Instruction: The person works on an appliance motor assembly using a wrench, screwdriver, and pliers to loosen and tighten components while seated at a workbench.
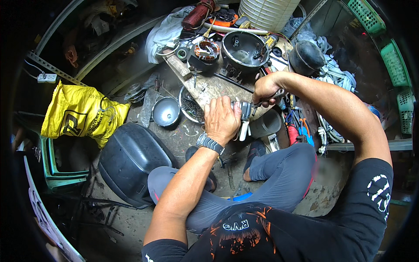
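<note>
My left hand (221, 120) lies over a grey cylindrical metal part (245, 111) at the board's near edge, fingers wrapped over its left side. White pieces (244, 131) hang below that part. Just right of it, my right hand (267, 89) is closed round a metal hand tool (279, 93), whose rounded end shows by the little finger; its exact kind is hidden. A long dark rod (231, 81) runs across the worn wooden board (205, 89) toward my right hand. Under the board's left edge stands a bowl of small dark metal pieces (190, 106).
Beyond the board are a black round housing (245, 48) and a copper-wound stator (206, 50). A silver bowl (166, 112), black case (136, 163) and yellow sack (83, 111) lie left. Right are a grey container (267, 123), pliers (293, 133) and white cables (334, 76).
</note>
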Available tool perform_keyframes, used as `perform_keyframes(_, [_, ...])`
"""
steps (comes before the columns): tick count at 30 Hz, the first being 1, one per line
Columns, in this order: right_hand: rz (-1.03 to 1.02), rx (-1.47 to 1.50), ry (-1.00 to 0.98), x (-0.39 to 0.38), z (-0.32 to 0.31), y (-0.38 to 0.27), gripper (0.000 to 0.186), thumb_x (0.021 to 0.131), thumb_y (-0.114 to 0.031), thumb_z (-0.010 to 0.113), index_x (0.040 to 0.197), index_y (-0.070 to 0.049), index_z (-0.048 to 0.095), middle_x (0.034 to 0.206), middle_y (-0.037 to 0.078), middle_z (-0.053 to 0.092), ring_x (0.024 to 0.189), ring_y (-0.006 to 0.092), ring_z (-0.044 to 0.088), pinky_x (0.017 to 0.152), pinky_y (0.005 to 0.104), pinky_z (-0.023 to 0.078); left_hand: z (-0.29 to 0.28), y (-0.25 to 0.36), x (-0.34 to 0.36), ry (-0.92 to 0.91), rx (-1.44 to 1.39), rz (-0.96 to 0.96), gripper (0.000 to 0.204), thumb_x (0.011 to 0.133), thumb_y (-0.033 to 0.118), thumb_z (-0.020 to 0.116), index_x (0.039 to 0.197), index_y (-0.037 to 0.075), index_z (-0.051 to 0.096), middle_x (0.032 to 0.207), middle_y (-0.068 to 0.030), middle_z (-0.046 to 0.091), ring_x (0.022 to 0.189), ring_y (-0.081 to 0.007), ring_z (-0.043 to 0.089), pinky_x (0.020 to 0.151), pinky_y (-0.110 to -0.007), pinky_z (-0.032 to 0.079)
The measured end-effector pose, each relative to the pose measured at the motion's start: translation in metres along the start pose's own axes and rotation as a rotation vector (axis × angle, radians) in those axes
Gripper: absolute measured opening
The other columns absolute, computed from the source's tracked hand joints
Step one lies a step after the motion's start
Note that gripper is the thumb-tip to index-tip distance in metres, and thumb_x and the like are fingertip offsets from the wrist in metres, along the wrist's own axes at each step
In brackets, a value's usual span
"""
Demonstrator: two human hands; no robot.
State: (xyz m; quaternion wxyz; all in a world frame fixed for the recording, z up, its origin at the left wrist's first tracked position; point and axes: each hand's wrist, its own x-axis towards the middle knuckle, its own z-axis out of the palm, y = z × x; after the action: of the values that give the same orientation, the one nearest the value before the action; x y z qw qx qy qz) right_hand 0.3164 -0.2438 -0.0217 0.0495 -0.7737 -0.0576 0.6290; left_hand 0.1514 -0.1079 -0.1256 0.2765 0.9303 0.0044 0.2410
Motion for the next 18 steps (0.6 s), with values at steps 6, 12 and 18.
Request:
perform_keyframes(6, [0.043,0.227,-0.126,0.01,-0.004,0.018,0.021,0.101,-0.025,0.056,0.087,-0.011,0.062,0.068,-0.003,0.059,0.047,0.0063,0.049,0.043,0.0257,0.038,-0.003,0.003,0.002,-0.007,-0.02,-0.014,0.026,0.1,0.03,0.062,0.098,0.004,0.058,0.093,-0.0158,0.062,0.092,-0.0367,0.059,0.082,-0.049,0.041])
perform_keyframes(12, [0.013,-0.032,0.071,0.005,0.007,0.011,0.029,0.101,-0.028,0.057,0.08,-0.01,0.063,0.063,-0.001,0.057,0.049,0.0116,0.051,0.048,0.033,0.043,-0.002,0.004,0.002,0.007,-0.019,-0.03,0.026,0.099,0.03,0.063,0.097,0.004,0.058,0.093,-0.0159,0.063,0.092,-0.0363,0.059,0.082,-0.049,0.041])
perform_keyframes(18, [0.013,-0.102,0.112,-0.003,0.005,0.004,0.032,0.1,-0.027,0.058,0.076,-0.007,0.064,0.063,0.002,0.057,0.05,0.0156,0.052,0.047,0.035,0.043,0.0,0.007,0.003,0.009,-0.006,-0.038,0.026,0.098,0.03,0.063,0.098,0.004,0.058,0.093,-0.0157,0.063,0.092,-0.0359,0.059,0.082,-0.049,0.041])
